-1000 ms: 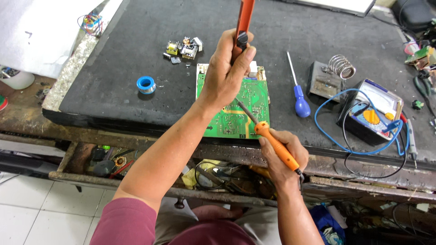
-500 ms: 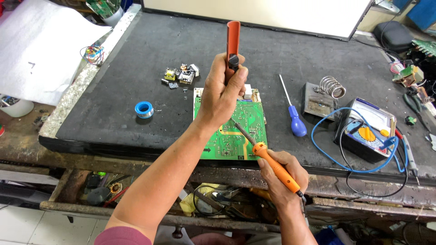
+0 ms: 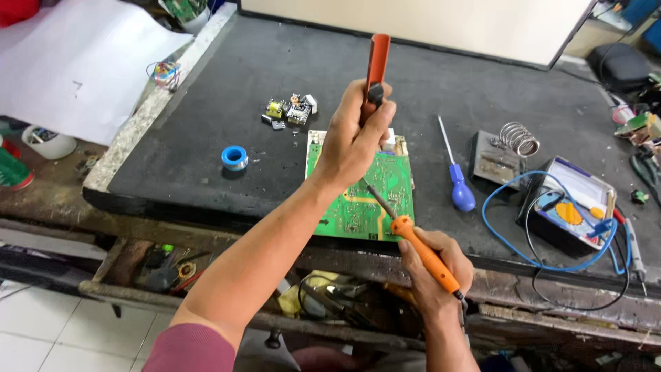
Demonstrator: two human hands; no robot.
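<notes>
The right hand [image 3: 434,265] gripped a soldering iron [image 3: 406,234] slanting up-left onto the circuit board [image 3: 361,200], beneath the left hand [image 3: 354,141] clutching an upright orange pump [image 3: 376,65].

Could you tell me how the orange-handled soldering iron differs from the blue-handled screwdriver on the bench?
The soldering iron is gripped in the right hand, tip slanting down onto the green circuit board; the screwdriver lies flat and untouched on the dark mat. The iron's handle is orange and slim, the screwdriver's blue and bulbous. Both have thin metal shafts.
</notes>
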